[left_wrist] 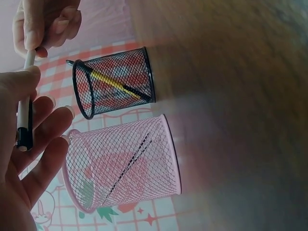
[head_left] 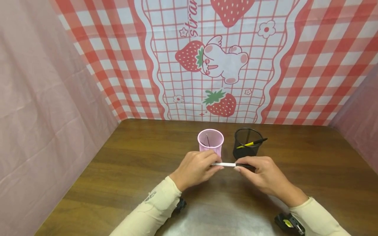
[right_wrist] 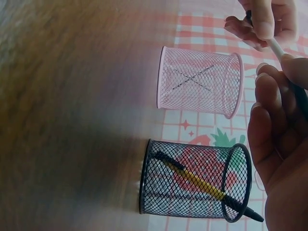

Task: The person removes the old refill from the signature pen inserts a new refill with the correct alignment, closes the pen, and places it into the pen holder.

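Observation:
Both hands hold one white pen (head_left: 228,164) level between them, above the table and just in front of two mesh cups. My left hand (head_left: 199,167) pinches its white barrel between thumb and fingers; a short black end shows below the thumb in the left wrist view. At the other side, my right hand (head_left: 262,172) grips the pen's long black part (right_wrist: 300,99). Behind the left hand stands a pink mesh cup (left_wrist: 120,163) with two thin dark sticks crossing inside. A black mesh cup (right_wrist: 192,202) beside it contains a yellow and black pen (head_left: 251,143), leaning with its tip past the rim.
The brown wooden table (head_left: 124,157) runs back to a red-and-white checked strawberry cloth (head_left: 218,59). Pink fabric (head_left: 44,114) hangs on the left and right sides. Dark wrist-camera devices (head_left: 288,223) show under both sleeves.

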Motion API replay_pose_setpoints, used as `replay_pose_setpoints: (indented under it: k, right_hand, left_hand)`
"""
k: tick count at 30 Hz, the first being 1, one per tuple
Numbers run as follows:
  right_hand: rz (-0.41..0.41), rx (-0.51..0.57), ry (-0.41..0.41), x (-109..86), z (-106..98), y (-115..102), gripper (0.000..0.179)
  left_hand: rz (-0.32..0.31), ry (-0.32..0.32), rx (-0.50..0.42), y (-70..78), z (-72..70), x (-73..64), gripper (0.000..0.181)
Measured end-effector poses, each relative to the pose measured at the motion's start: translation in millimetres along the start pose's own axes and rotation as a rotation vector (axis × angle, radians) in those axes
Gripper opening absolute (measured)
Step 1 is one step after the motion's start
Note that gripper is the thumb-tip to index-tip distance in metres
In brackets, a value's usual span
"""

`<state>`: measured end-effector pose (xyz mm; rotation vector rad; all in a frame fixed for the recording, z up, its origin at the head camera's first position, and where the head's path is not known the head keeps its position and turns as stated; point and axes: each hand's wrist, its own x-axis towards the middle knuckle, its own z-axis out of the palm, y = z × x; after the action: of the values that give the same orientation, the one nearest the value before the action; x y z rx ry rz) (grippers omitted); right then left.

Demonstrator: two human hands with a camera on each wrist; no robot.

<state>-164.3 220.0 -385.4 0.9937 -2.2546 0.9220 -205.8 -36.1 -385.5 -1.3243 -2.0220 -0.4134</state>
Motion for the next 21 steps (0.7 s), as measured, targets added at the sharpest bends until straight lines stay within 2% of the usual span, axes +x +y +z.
replay_pose_setpoints:
  k: [12, 21]
  right_hand:
    - [0.009, -0.002, -0.009, -1.7, 1.3, 0.2, 0.029]
    - [0.014, -0.016, -0.005, -0.9, -0.3, 0.1, 0.028]
  left_hand:
    - [0.024, -0.008, 0.042, 1.9, -0.9, -1.9, 0.014]
    - [0.0, -0.04, 0.017, 2.5, 0.0, -0.4, 0.027]
